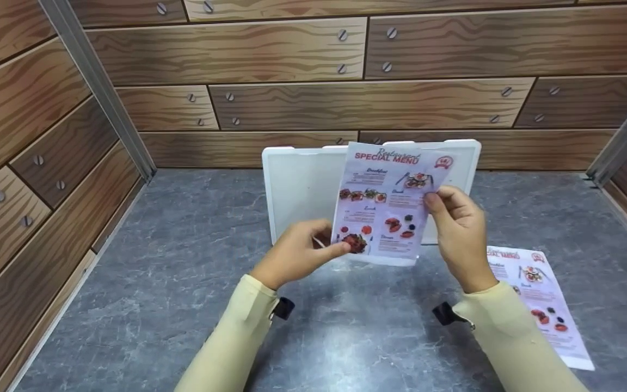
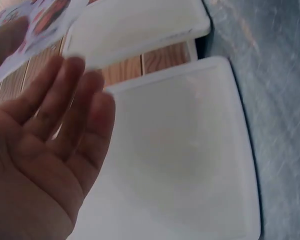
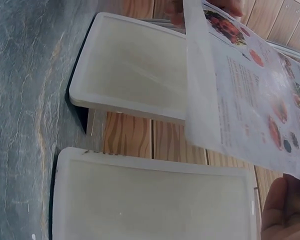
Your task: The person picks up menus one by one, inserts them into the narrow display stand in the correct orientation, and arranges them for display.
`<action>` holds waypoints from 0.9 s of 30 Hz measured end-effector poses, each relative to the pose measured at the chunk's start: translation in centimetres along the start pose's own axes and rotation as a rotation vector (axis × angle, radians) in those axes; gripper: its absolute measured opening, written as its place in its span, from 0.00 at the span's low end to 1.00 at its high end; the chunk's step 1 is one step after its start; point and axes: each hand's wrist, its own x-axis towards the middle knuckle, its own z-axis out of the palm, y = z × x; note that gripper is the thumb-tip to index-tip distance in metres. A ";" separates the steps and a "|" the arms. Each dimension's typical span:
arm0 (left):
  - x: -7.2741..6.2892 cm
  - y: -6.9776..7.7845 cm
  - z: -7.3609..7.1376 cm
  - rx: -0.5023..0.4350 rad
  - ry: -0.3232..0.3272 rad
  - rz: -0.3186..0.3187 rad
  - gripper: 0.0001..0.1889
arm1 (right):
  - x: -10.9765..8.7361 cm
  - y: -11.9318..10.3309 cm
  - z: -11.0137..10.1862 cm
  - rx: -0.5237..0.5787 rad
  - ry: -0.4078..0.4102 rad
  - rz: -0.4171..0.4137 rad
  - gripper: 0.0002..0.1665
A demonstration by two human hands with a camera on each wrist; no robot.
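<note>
A printed restaurant menu sheet (image 1: pixel 381 218) is held up in front of two pale white panels (image 1: pixel 305 190), tilted slightly to the right. My right hand (image 1: pixel 463 234) pinches its right edge, thumb on the printed side and fingers curled behind. At the lower left edge, my left hand (image 1: pixel 302 250) has its thumb on the print; its other fingers are partly hidden behind the sheet. The left wrist view shows those fingers (image 2: pixel 65 100) loosely bent beside a panel (image 2: pixel 175 160). In the right wrist view the menu (image 3: pixel 255 90) crosses in front of the panels.
Another menu sheet (image 1: pixel 547 305) lies flat at the right, partly covered by my right sleeve. The grey marbled table (image 1: pixel 194 228) runs back to a wood-plank-patterned wall (image 1: pixel 286 51), with side walls left and right. Between the panels, a gap shows planks (image 3: pixel 130 135).
</note>
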 end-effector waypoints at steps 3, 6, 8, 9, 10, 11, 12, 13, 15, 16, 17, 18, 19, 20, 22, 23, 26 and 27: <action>0.0 -0.1 0.4 -0.020 -0.028 0.010 0.15 | 0.0 -0.1 0.1 0.001 -0.017 -0.002 0.10; 0.1 -0.1 0.5 -0.044 -0.003 0.031 0.13 | -0.1 -0.2 0.2 -0.010 -0.040 0.005 0.11; 0.2 -0.1 0.5 -0.063 0.022 0.048 0.11 | -0.1 -0.1 0.3 -0.014 -0.054 0.017 0.11; 0.2 -0.1 0.5 -0.071 0.036 0.055 0.11 | -0.1 -0.1 0.3 -0.016 -0.060 0.025 0.11; 0.2 -0.1 0.5 -0.074 0.050 0.059 0.11 | -0.2 -0.1 0.3 -0.020 -0.066 0.033 0.11; 0.3 -0.1 0.5 -0.078 0.063 0.063 0.10 | -0.2 -0.2 0.3 -0.023 -0.075 0.041 0.10; 0.3 -0.2 0.5 -0.077 0.079 0.063 0.10 | -0.2 -0.2 0.3 -0.027 -0.085 0.048 0.10; 0.3 -0.2 0.5 -0.076 0.094 0.065 0.10 | -0.3 -0.2 0.3 -0.032 -0.095 0.054 0.10; 0.3 -0.2 0.5 -0.065 0.133 0.064 0.10 | -0.4 -0.1 0.3 -0.039 -0.115 0.066 0.09; 0.3 -0.2 0.4 -0.051 0.158 0.065 0.09 | -0.4 -0.1 0.3 -0.041 -0.123 0.068 0.09; 0.3 -0.2 0.4 -0.037 0.181 0.065 0.09 | -0.4 -0.2 0.3 -0.041 -0.127 0.069 0.09; 0.2 -0.2 0.4 -0.022 0.203 0.065 0.08 | -0.4 -0.2 0.2 -0.044 -0.127 0.070 0.09; 0.2 -0.2 0.4 -0.012 0.221 0.065 0.08 | -0.4 -0.2 0.2 -0.051 -0.124 0.071 0.09; 0.2 -0.2 0.4 -0.005 0.236 0.066 0.09 | -0.4 -0.3 0.1 -0.063 -0.119 0.072 0.09; 0.2 -0.2 0.3 0.000 0.241 0.076 0.10 | -0.4 -0.4 0.1 -0.076 -0.109 0.079 0.09; 0.1 -0.2 0.2 -0.009 0.227 0.082 0.09 | -0.3 -0.5 0.0 -0.074 -0.101 0.086 0.09; 0.0 -0.3 -0.1 -0.062 0.142 0.106 0.08 | -0.1 -0.6 0.0 -0.047 -0.067 0.107 0.09; -0.1 -0.4 -0.2 -0.076 0.109 0.110 0.10 | 0.0 -0.6 0.0 -0.025 -0.053 0.114 0.09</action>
